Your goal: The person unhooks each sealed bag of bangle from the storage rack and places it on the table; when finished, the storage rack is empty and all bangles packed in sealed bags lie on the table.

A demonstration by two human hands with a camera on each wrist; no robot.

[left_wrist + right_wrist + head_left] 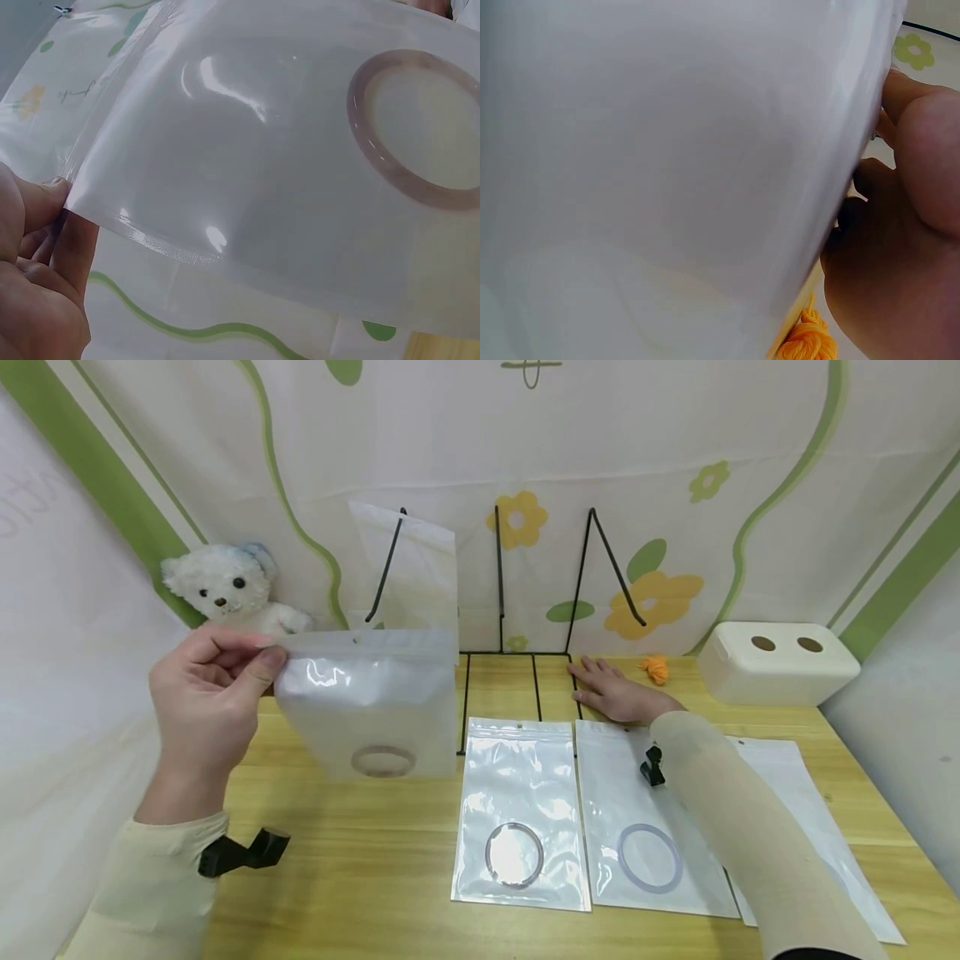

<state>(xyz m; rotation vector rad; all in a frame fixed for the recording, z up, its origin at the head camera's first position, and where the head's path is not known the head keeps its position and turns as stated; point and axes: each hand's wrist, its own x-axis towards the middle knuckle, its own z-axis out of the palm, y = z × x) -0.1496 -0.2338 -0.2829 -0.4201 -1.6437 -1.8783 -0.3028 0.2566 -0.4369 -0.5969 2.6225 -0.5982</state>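
My left hand (pixel 210 697) pinches the upper left corner of a translucent zip bag (pixel 367 710) between thumb and fingers. A pinkish-brown bangle (pixel 367 142) lies inside that bag. Behind it, another clear bag (pixel 420 560) hangs at the left hook of a black wire rack (pixel 500 568). With fingers spread, my right hand (pixel 618 693) rests at the right edge of the rack's base. In the right wrist view a whitish bag surface (pixel 667 165) fills most of the picture beside the right hand (pixel 922 202).
Flat on the table lie a bag with a dark bangle (pixel 517 777), a bag with a lilac bangle (pixel 600 827) and another bag (pixel 847 860), partly under the right forearm. A white teddy bear (pixel 221 581), an orange yarn bundle (pixel 656 669) and a white box (pixel 780 668) stand farther back.
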